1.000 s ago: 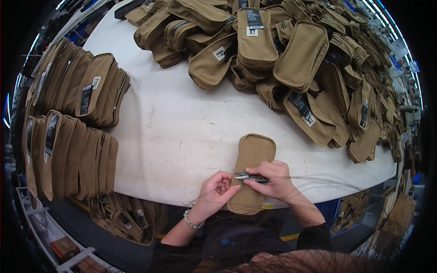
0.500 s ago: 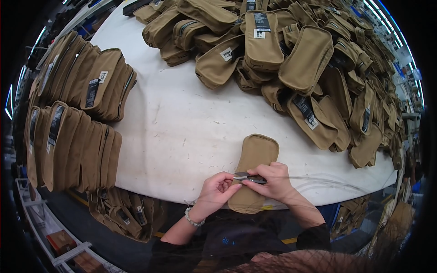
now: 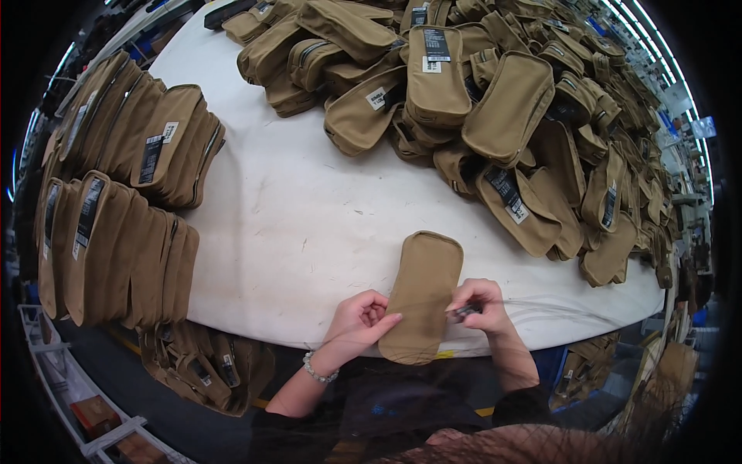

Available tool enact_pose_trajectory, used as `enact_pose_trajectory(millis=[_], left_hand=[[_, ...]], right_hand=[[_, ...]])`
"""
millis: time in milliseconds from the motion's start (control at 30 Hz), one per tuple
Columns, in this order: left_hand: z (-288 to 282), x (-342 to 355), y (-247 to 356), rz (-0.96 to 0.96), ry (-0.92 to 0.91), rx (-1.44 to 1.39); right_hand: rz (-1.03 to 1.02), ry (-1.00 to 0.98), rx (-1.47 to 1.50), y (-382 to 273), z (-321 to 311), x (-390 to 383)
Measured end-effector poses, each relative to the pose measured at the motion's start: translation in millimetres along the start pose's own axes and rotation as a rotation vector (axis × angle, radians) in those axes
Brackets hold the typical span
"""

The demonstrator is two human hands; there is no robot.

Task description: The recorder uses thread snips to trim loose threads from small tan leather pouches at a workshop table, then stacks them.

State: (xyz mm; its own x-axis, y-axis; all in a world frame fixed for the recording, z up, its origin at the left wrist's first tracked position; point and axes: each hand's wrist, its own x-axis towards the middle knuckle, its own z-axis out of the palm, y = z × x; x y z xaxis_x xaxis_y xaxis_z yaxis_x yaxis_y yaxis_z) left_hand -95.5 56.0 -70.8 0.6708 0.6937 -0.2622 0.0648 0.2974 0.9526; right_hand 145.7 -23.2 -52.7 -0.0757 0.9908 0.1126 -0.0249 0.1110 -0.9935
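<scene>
A flat khaki fabric pouch (image 3: 423, 282) lies lengthwise near the white table's front edge. My left hand (image 3: 359, 325) grips the pouch's left side, thumb on its top face and fingers curled beside the edge. My right hand (image 3: 483, 308) is at the pouch's right edge, closed on small thread snips (image 3: 466, 311), mostly hidden in its fingers.
Two stacks of khaki pouches (image 3: 108, 255) stand at the left. A large loose heap of similar pouches (image 3: 506, 108) covers the back and right of the white table (image 3: 270, 193). More pouches (image 3: 209, 363) lie below the table's front edge. A white metal rack (image 3: 54, 356) is at lower left.
My right hand has moved right, taking the snips off the middle of the pouch to its right edge; their blades no longer show across it. My left hand stays at the left side.
</scene>
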Motion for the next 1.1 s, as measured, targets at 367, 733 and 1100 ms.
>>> enact_pose_trajectory(millis=[367, 733, 1100], left_hand=[[-4, 0, 20, 0.240, 0.250, 0.557], [-23, 3, 24, 0.490, 0.447, 0.815], [15, 22, 40, 0.603, 0.232, 0.912]], right_hand=[[0.119, 0.634, 0.097, -17, -23, -35], [-0.048, 0.929, -0.402, 10, -11, -71], [0.119, 0.867, -0.210, 10, 13, -73]])
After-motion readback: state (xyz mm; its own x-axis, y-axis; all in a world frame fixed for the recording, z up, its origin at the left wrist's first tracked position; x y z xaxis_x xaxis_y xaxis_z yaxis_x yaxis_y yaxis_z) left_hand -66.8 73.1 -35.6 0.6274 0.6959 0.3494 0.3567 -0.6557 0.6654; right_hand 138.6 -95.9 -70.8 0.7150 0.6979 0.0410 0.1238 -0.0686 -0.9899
